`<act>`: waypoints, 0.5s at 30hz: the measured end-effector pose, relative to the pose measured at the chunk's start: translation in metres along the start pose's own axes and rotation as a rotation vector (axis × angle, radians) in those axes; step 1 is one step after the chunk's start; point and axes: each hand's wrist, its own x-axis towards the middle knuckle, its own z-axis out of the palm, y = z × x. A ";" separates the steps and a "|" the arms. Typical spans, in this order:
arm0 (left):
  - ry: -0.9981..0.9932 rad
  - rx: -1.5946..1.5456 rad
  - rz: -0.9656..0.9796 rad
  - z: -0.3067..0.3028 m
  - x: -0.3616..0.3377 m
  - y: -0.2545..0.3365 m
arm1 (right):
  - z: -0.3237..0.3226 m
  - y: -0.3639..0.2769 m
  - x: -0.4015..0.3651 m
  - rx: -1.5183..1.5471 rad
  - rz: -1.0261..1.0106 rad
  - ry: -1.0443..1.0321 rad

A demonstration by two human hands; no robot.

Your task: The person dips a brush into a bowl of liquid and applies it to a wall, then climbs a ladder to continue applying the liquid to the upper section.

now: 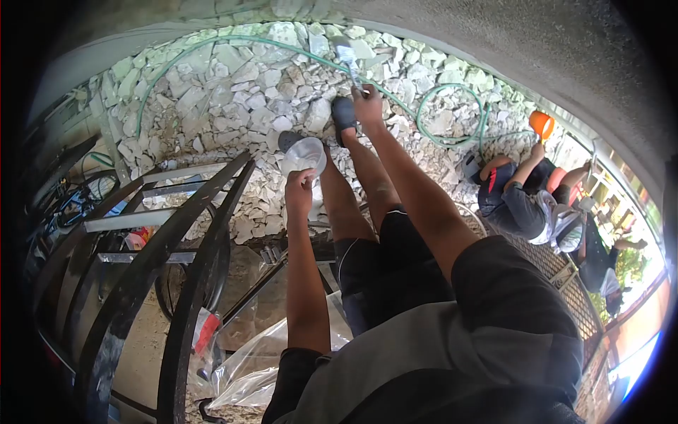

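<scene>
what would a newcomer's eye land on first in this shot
The two outstretched arms: the left hand holds a clear plastic cup and the right hand a paintbrush, both above pale broken stones. A black metal frame fills the left, and another person crouches at the right beside a green hose.

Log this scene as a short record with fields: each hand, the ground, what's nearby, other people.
left hand: left hand holds a clear plastic cup out in front
right hand: right hand grips a paintbrush, bristles pointing away from the body
ground: pale broken stones with a green hose running over them
nearby: black metal frame beside the left arm; clear plastic bag lower down
others: a person crouches off to the right
</scene>
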 end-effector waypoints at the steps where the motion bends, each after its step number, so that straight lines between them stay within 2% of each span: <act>1: 0.006 -0.013 -0.014 0.002 0.000 -0.001 | 0.004 0.008 0.010 -0.123 0.063 -0.027; 2: 0.020 -0.006 0.007 0.006 0.001 -0.006 | 0.011 0.015 0.023 -0.242 0.126 -0.063; 3: 0.017 0.000 -0.005 0.005 -0.001 -0.008 | 0.023 0.025 0.040 -0.263 0.074 -0.025; 4: 0.006 -0.021 -0.024 0.006 0.000 -0.008 | 0.035 0.031 0.060 -0.182 0.116 -0.022; 6: -0.048 -0.024 -0.099 0.003 -0.003 0.002 | 0.060 0.049 0.119 -0.235 0.139 -0.023; 8: -0.033 -0.021 -0.070 0.004 -0.005 0.000 | 0.079 0.024 0.145 -0.194 0.100 0.148; 9: -0.013 -0.014 -0.042 0.003 -0.007 -0.004 | 0.097 0.037 0.170 -0.175 0.114 0.161; 10: -0.012 -0.009 -0.032 0.003 -0.007 -0.008 | 0.107 0.016 0.171 -0.197 0.207 0.112; 11: -0.014 -0.009 -0.025 0.003 -0.007 -0.010 | 0.109 -0.017 0.150 -0.190 0.158 0.114; 13: -0.022 0.024 -0.036 0.001 -0.007 -0.010 | 0.112 -0.039 0.111 -0.297 -0.111 0.168; 15: -0.028 0.032 -0.027 0.000 -0.004 -0.009 | 0.098 -0.040 0.074 -0.241 -0.197 0.013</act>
